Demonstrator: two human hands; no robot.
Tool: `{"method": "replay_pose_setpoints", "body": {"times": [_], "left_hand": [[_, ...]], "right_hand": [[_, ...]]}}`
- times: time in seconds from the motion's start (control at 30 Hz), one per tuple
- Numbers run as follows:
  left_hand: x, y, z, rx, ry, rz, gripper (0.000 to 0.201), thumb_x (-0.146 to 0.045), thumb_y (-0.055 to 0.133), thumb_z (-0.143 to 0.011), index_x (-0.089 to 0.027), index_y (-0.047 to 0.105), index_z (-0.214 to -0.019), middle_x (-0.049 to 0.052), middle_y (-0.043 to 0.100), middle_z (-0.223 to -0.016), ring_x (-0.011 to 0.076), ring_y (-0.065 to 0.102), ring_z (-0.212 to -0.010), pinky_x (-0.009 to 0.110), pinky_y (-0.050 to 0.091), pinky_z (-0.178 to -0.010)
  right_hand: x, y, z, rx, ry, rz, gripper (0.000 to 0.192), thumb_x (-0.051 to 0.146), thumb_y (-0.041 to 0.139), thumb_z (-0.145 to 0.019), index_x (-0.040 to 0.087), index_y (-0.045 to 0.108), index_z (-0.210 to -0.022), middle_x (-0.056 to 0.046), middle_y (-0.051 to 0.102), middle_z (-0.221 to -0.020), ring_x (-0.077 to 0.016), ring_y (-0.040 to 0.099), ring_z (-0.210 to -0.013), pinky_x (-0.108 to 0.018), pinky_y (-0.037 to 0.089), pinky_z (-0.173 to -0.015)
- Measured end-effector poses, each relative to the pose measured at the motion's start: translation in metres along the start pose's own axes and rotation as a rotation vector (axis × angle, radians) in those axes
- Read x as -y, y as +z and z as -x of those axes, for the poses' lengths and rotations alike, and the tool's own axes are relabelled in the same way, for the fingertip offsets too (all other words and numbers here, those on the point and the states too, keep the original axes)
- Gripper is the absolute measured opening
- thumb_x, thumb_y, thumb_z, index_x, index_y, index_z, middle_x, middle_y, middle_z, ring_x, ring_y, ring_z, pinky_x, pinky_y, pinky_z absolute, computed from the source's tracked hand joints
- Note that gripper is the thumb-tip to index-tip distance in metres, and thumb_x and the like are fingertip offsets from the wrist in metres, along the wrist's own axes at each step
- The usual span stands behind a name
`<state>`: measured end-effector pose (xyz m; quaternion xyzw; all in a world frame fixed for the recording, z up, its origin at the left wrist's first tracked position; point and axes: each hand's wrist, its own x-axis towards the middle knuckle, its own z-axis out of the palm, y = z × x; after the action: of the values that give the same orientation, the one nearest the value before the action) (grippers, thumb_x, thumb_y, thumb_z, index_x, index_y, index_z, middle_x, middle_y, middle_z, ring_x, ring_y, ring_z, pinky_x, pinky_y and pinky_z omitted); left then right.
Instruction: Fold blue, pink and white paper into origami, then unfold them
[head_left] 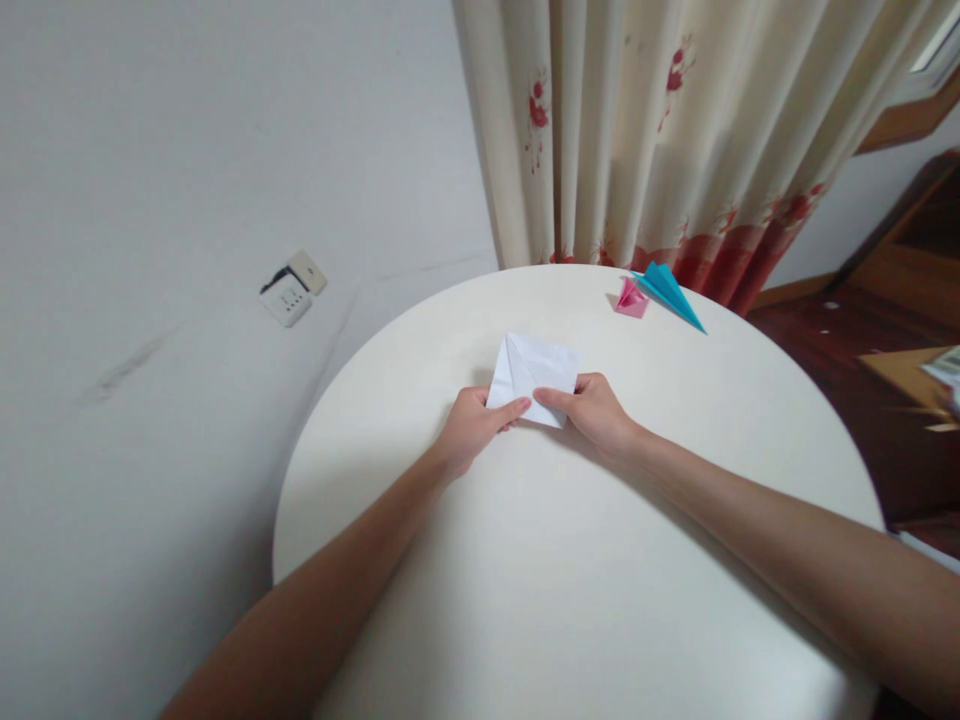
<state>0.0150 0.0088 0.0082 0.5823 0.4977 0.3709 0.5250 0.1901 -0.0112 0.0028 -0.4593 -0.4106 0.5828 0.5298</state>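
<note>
Paper's near edge hidden under both hands' fingers.

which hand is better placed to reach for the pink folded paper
Right, probably. The right hand pinches the white paper's near edge on the same side as the pink folded paper; the left hand would cross over.

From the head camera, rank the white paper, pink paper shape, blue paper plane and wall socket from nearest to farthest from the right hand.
1. White paper: held by the right hand, at its near edge.
2. Pink paper shape: beyond the hand, toward the table's far edge.
3. Blue paper plane: just right of the pink shape.
4. Wall socket: far left, off the table.
</note>
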Motion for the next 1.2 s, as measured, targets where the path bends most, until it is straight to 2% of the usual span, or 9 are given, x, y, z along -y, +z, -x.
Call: {"method": "replay_pose_setpoints", "body": {"times": [0.2,0.3,0.4,0.5,0.63,0.83,1.03,1.1,1.2], "left_hand": [[-0.003,-0.004,0.0,0.049,0.05,-0.015,0.031,-0.046,0.079,-0.069,-0.015,0.072,-0.068,0.005,0.068,-0.067,0.014,0.057,-0.059,0.027,0.043,-0.06],[-0.008,-0.007,0.001,0.1,0.088,0.102,0.036,-0.048,0.077,-0.073,-0.015,0.075,-0.087,0.008,0.073,-0.082,0.0181,0.064,-0.071,0.029,0.047,-0.067],[-0.009,-0.007,0.003,0.152,0.03,0.223,0.044,-0.046,0.081,-0.07,-0.011,0.075,-0.096,0.013,0.075,-0.095,0.024,0.069,-0.083,0.036,0.051,-0.08],[-0.007,-0.005,0.004,0.087,-0.025,0.231,0.043,-0.041,0.086,-0.064,-0.011,0.076,-0.094,0.014,0.076,-0.097,0.0256,0.071,-0.083,0.04,0.053,-0.084],[-0.003,-0.005,0.002,0.029,-0.005,0.223,0.041,-0.044,0.084,-0.066,-0.012,0.077,-0.091,0.013,0.076,-0.095,0.0254,0.071,-0.079,0.038,0.054,-0.077],[-0.006,-0.013,-0.005,-0.052,0.081,0.269,0.037,-0.047,0.08,-0.071,-0.01,0.076,-0.079,0.012,0.075,-0.08,0.0221,0.068,-0.073,0.034,0.052,-0.07],[-0.005,-0.015,-0.012,-0.257,0.076,0.398,0.044,-0.055,0.073,-0.076,-0.013,0.074,-0.089,0.009,0.074,-0.084,0.0186,0.068,-0.079,0.029,0.051,-0.073],[-0.004,-0.013,-0.011,-0.211,0.036,0.415,0.051,-0.061,0.068,-0.078,-0.012,0.074,-0.094,0.011,0.074,-0.087,0.0208,0.069,-0.081,0.031,0.052,-0.072],[-0.003,-0.007,-0.004,-0.021,-0.082,0.359,0.051,-0.055,0.076,-0.072,-0.01,0.074,-0.096,0.014,0.075,-0.089,0.0258,0.071,-0.081,0.037,0.055,-0.073]], "right_hand": [[0.003,-0.003,-0.001,-0.061,0.001,-0.022,0.03,0.035,0.08,-0.063,0.01,0.074,-0.079,-0.01,0.074,-0.087,-0.0157,0.062,-0.068,-0.03,0.049,-0.064],[0.003,-0.006,-0.002,0.011,0.011,-0.006,0.032,0.035,0.082,-0.062,0.01,0.074,-0.082,-0.012,0.075,-0.09,-0.0169,0.064,-0.07,-0.029,0.05,-0.064],[0.002,-0.006,-0.001,0.126,0.035,0.038,0.032,0.034,0.082,-0.062,0.01,0.075,-0.081,-0.011,0.075,-0.085,-0.0166,0.064,-0.068,-0.028,0.049,-0.061],[-0.001,-0.004,0.001,0.229,0.033,0.077,0.03,0.034,0.082,-0.062,0.011,0.075,-0.079,-0.009,0.074,-0.081,-0.0159,0.063,-0.067,-0.027,0.048,-0.062],[-0.004,-0.004,0.002,0.285,0.035,0.115,0.028,0.031,0.081,-0.064,0.011,0.076,-0.083,-0.008,0.074,-0.082,-0.0153,0.063,-0.066,-0.027,0.049,-0.063],[0.0,-0.007,0.003,0.308,0.07,0.13,0.025,0.028,0.081,-0.063,0.009,0.075,-0.08,-0.009,0.074,-0.083,-0.0144,0.063,-0.066,-0.028,0.051,-0.065],[0.0,-0.006,0.003,0.283,0.09,0.129,0.023,0.025,0.081,-0.062,0.009,0.075,-0.078,-0.009,0.075,-0.082,-0.0144,0.063,-0.065,-0.027,0.051,-0.062],[-0.001,-0.006,0.002,0.264,0.09,0.135,0.024,0.026,0.082,-0.061,0.01,0.075,-0.078,-0.01,0.075,-0.082,-0.015,0.063,-0.065,-0.026,0.05,-0.061],[-0.002,-0.007,0.001,0.273,0.081,0.132,0.028,0.031,0.082,-0.062,0.011,0.075,-0.079,-0.009,0.075,-0.083,-0.0158,0.064,-0.067,-0.027,0.05,-0.062]]}}
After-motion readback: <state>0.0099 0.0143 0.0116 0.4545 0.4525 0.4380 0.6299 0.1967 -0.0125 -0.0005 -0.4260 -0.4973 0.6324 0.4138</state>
